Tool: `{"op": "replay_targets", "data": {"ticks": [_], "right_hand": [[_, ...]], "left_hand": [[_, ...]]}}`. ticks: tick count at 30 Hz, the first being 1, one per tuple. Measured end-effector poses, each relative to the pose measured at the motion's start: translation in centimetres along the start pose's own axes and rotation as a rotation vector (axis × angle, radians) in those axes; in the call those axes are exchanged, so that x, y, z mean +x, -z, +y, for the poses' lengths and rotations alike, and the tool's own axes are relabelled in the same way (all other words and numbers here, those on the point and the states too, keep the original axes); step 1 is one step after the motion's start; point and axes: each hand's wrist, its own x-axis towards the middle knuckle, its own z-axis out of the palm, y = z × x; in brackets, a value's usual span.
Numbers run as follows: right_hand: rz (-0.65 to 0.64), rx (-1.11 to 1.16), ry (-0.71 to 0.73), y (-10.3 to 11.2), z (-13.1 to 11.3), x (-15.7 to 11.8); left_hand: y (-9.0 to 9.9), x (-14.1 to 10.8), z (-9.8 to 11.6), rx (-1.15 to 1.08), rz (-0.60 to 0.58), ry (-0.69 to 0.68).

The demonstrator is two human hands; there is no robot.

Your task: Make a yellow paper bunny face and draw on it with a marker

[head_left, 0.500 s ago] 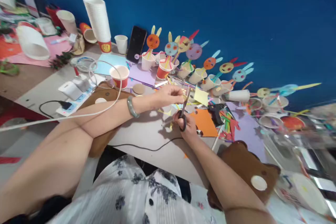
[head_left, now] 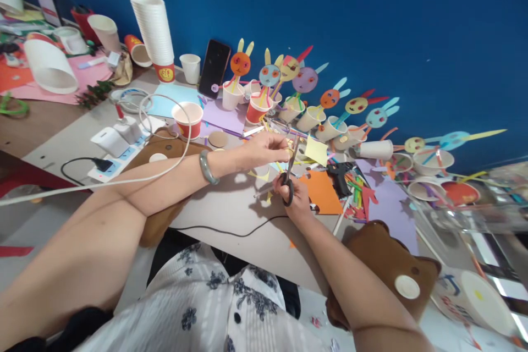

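Note:
My left hand [head_left: 270, 149] pinches a small yellow paper piece [head_left: 289, 152] between thumb and fingers, above the middle of the table. Wrapped round the black handles of a pair of scissors [head_left: 292, 164] is my right hand [head_left: 295, 196]. The blades point up and away, close beside the yellow piece at my left fingertips. Under and behind the hands lie coloured paper scraps. An orange sheet [head_left: 324, 191] is to the right of my right hand, and a pale yellow square [head_left: 316, 150] lies behind it.
Paper cups with rabbit-faced figures [head_left: 330, 100] line the blue wall. A cup stack [head_left: 154, 27], a phone [head_left: 214, 69] and a red cup [head_left: 187, 120] stand at the left. A white cable [head_left: 136, 180] crosses over a power strip [head_left: 119, 162]. A black glue gun [head_left: 339, 177] lies right.
Both hands stay almost where they were, with the scissors and yellow piece still held. The view is sharper now.

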Motion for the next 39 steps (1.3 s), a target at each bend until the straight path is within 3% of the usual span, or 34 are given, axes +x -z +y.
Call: {"op": "replay_targets", "data": {"ticks": [30, 39], "right_hand": [[0.014, 0.001, -0.026, 0.1, 0.7, -0.2], [0.009, -0.010, -0.040, 0.0, -0.1, -0.1]], "left_hand": [[0.1, 0.0, 1.1, 0.015, 0.023, 0.026], [0.1, -0.1, 1.0, -0.010, 0.031, 0.005]]}}
